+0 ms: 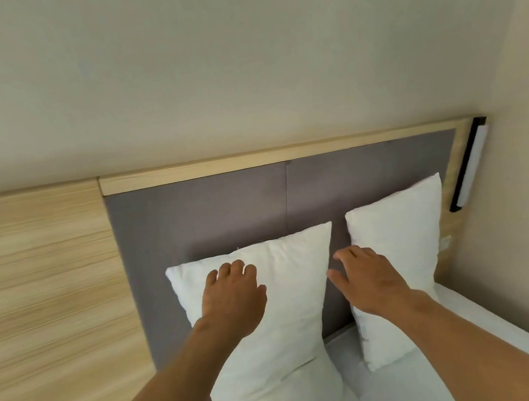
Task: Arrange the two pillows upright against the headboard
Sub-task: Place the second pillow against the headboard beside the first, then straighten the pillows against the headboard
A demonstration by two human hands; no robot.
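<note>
1. White fabric marks 2 plump rectangular pillows: the left white pillow (276,330) and the right white pillow (402,268), both upright against the grey padded headboard (210,216) at the head edge of the white-sheeted bed (457,374).
2. 2 bare hands show. The left hand (233,298) lies flat, fingers spread wide, on the left pillow's upper part, gripping nothing.
3. The right hand (369,277) hovers with fingers spread over the gap between the pillows, empty; contact with the right pillow is unclear.
4. Risk: the soft left pillow could slump forward or sideways once released, since its base looks narrow on yielding bedding.
</note>
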